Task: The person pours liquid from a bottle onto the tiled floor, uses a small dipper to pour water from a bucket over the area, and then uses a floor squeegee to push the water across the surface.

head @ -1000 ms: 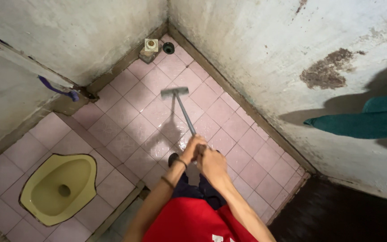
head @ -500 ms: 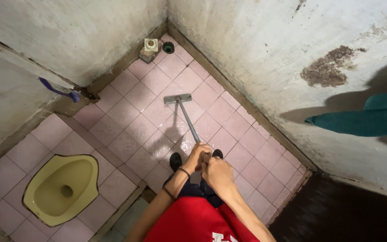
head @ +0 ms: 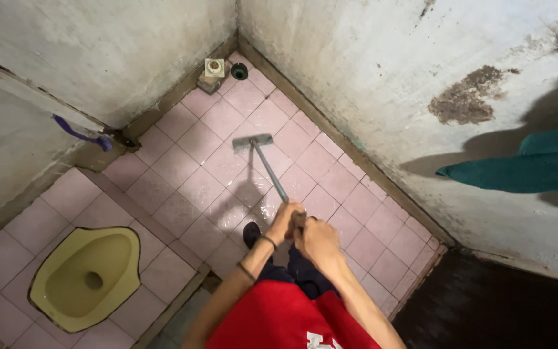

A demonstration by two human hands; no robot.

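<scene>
Brush head [head: 252, 141] drawn back from far floor corner toward person. Long handle [head: 271, 171] runs diagonally, head toward corner drain [head: 239, 71]. Left hand [head: 283, 221], right hand [head: 316, 240] both clenched round handle end. Tiled floor [head: 188, 174] wet.

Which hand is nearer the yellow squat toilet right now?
Left. The left hand grips the long-handled floor brush on the side facing the yellow squat toilet; the right hand grips the same handle just beyond it, farther from the toilet.

Wet pink tile floor [head: 182, 168]: brush head [head: 252, 141], yellow squat toilet [head: 87, 276], black drain [head: 239, 71].
</scene>
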